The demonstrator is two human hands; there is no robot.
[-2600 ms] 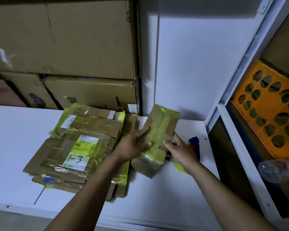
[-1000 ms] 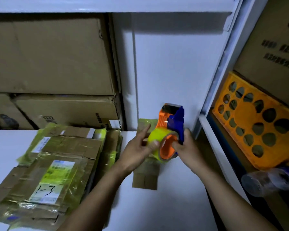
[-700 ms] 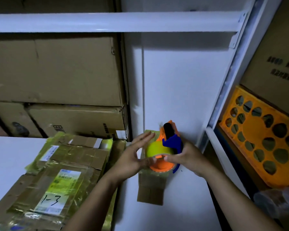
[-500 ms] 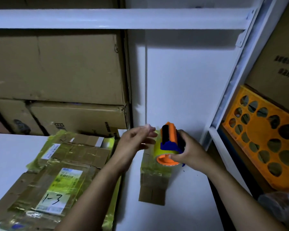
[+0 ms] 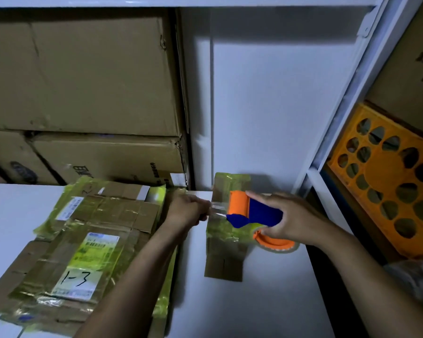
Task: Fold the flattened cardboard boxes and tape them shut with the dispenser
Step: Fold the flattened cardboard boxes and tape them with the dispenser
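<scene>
White shelf [image 5: 266, 301], bare toward its front edge: the small box [image 5: 224, 259] lies by the back wall, just beside the flattened stack [image 5: 95, 215]. Right hand [image 5: 293, 220] grips the dispenser [image 5: 261, 213] above it; left hand [image 5: 186, 211] pinches the tape [image 5: 217, 211].

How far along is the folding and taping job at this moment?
Done: one small box is set apart on the white table; whether it is fully folded is unclear. In hand: the right hand grips the tape dispenser over it, while the left hand pinches the tape end pulled out from it. Left: laying that strip down, then the stack of flattened boxes beside it.
</scene>
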